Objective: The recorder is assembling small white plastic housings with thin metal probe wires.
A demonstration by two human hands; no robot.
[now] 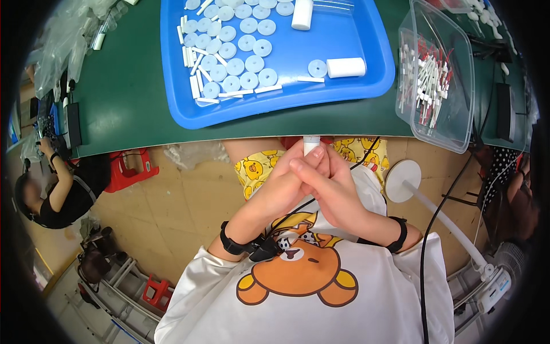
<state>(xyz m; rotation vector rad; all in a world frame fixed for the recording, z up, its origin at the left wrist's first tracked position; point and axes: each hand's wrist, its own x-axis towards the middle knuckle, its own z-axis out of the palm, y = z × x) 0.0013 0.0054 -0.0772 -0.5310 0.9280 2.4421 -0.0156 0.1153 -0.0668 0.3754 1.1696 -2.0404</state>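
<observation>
My left hand (284, 179) and my right hand (337, 192) are clasped together above my lap, just short of the table edge. Between them they grip a small white cylinder (311, 147), whose paler end pokes out past the fingers toward the table. The rest of it is hidden in my palms. Beyond the edge stands a blue tray (298, 106), holding several translucent round discs (250, 79) with centre holes and several thin white rods (195, 87). A larger white cylinder (346, 67) lies at the tray's right, with another white cylinder (302, 14) farther back.
A clear plastic box (441, 135) of red-and-white wired parts sits right of the tray on the green table (126, 86). Clear bags (71, 40) lie far left. A white stand fan (452, 226) and a black cable (429, 241) are at my right; co-workers sit on both sides.
</observation>
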